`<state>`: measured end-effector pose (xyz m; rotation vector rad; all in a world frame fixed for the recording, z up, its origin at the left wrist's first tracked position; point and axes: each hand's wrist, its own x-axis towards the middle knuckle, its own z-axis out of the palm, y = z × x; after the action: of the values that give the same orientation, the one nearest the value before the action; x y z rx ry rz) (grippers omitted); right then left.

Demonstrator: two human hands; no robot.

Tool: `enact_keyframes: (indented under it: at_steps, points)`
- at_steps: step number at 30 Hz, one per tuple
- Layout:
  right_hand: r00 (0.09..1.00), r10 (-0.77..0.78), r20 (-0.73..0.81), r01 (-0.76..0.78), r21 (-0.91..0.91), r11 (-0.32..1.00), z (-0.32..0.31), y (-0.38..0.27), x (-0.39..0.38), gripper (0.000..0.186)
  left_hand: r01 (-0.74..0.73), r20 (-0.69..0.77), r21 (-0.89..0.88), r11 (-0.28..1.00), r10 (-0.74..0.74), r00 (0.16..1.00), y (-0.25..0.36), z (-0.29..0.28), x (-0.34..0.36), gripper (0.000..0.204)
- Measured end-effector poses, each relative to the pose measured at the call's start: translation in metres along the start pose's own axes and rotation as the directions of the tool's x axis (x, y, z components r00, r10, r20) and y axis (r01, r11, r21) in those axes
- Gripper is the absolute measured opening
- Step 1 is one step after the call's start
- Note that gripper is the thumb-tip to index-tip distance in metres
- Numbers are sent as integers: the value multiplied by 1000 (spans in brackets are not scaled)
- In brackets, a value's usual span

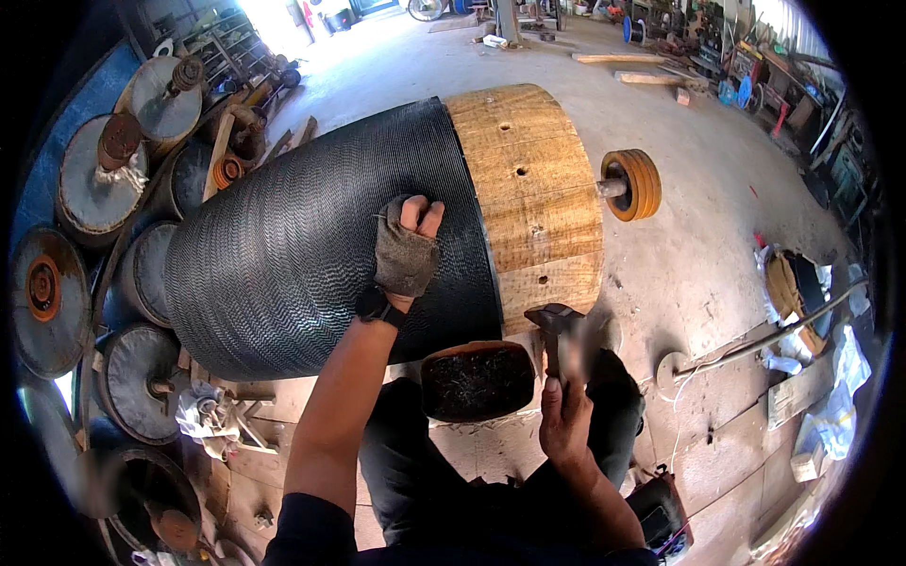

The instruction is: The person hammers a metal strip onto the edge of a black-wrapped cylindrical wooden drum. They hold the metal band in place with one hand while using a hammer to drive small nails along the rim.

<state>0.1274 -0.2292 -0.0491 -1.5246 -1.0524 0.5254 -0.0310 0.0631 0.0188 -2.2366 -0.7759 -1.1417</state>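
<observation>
A large wooden drum lies on its side before me, its bare plank end [533, 203] at the right. Black ridged wire-like covering [274, 236] wraps the rest of it. My left hand [408, 247], in a grey glove with bare fingertips, rests on the black covering near its right edge. Its fingers are curled; whatever they hold, if anything, is hidden. In my right hand [564, 423] is a hammer [557, 330], gripped by its handle, with the head beside the lower edge of the planks. Between my arms sits a dark tray [477, 380] with small thin pieces inside, perhaps nails.
A grooved orange pulley [634, 185] sits on the shaft at the drum's right end. Several other drums [146, 382] are stacked along the left. A metal rod with a round base [672, 370] and a bin [793, 288] are at the right. Boards [651, 77] lie farther back.
</observation>
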Motion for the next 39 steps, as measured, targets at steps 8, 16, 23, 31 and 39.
enact_keyframes:
  at_steps: [8,16,23,31,39]
  points:
    - [1000,8,25,-7,-32,999,9,9,24,22,173,3,-505,845,-199,980,84,-17,-38,40]
    - [999,-13,30,15,-58,998,19,15,44,21,326,232,-553,766,-235,944,87,-4,-46,52]
    - [996,-88,23,90,-98,991,25,11,61,22,329,144,-525,785,-300,943,84,-10,-22,53]
    - [993,-104,51,110,-127,986,29,7,76,24,435,281,-375,818,-347,895,85,-9,-7,59]
    - [992,-104,74,123,-325,938,31,7,84,27,410,200,-312,857,-362,910,95,4,-9,65]
